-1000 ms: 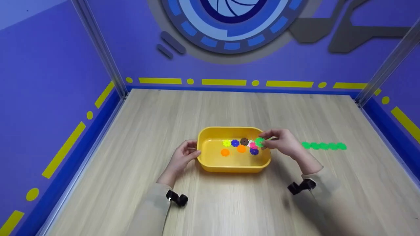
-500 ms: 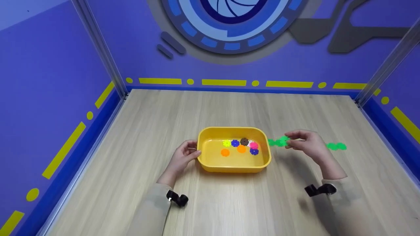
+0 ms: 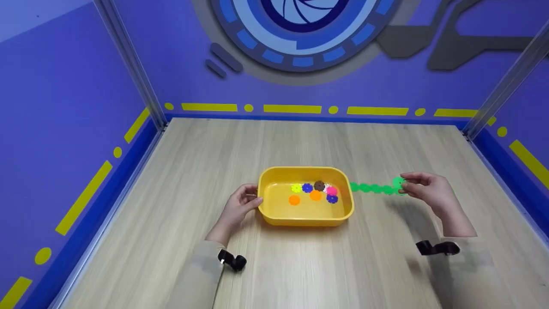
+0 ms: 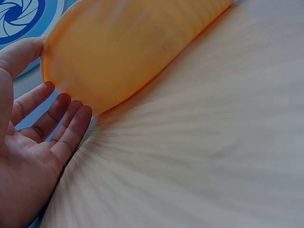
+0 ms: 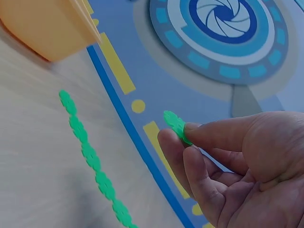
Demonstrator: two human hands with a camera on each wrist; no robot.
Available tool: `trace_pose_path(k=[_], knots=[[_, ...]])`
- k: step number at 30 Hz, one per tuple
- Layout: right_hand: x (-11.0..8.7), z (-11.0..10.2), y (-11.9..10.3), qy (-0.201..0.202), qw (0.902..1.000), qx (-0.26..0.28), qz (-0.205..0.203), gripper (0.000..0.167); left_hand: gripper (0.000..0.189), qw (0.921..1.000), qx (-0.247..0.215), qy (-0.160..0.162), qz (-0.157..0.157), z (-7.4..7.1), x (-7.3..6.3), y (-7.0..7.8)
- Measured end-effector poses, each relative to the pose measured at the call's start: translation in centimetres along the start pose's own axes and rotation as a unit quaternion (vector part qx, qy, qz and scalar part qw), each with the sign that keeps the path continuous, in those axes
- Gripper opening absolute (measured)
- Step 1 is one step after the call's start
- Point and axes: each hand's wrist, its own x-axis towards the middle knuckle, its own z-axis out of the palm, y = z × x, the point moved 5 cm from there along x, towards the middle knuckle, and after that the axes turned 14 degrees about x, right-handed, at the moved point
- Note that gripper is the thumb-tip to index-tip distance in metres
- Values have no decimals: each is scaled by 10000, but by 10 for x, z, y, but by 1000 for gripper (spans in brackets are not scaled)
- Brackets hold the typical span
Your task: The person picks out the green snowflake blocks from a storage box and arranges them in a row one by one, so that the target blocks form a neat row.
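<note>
My left hand point(image 3: 233, 209) holds the left end of a yellow plastic basin point(image 3: 305, 222), thumb at the rim and fingertips against the outer wall point(image 4: 118, 52). In the basin lie several small snowflake discs: yellow, dark blue, brown, pink, and an orange disc point(image 3: 294, 200) apart from the others. To the basin's right, my right hand point(image 3: 433, 193) pinches a green snowflake disc point(image 5: 175, 126) between thumb and fingers. On the table, a row of green discs point(image 5: 90, 156) runs from beside the basin toward this hand, which covers its right end in the head view.
The wood-grain table point(image 3: 274, 266) is bounded by a blue-purple back wall point(image 3: 296, 92) and side walls, with metal posts point(image 3: 135, 68) at the corners. A black wrist camera point(image 3: 437, 248) sits on each sleeve.
My right hand has carried the green disc from over the basin's right end rightward, above the green row. The left hand and the basin have stayed in place.
</note>
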Motion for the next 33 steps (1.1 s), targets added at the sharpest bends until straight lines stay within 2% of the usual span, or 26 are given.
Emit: trace_pose_path(k=[5, 10, 15, 22, 28, 33], knots=[[0, -22, 7, 316, 9994, 120, 51, 46, 43, 10000, 30, 13, 5, 0, 0, 0], [-2, -47, 15, 598, 9947, 823, 171, 21, 43, 10000, -5, -2, 5, -1, 1, 0], [-3, -71, 26, 938, 9812, 1640, 390, 24, 44, 10000, 14, -3, -27, -1, 1, 0], [-4, -102, 41, 1570, 9607, 2130, 837, 21, 43, 10000, 11, -7, 12, 0, 1, -1], [-7, -121, 54, 2140, 9420, 2226, 1316, 22, 44, 9999, -96, -32, -27, 0, 0, 1], [-7, -130, 65, 2510, 9315, 2147, 1525, 22, 44, 10000, 0, -17, -40, 0, -2, 1]])
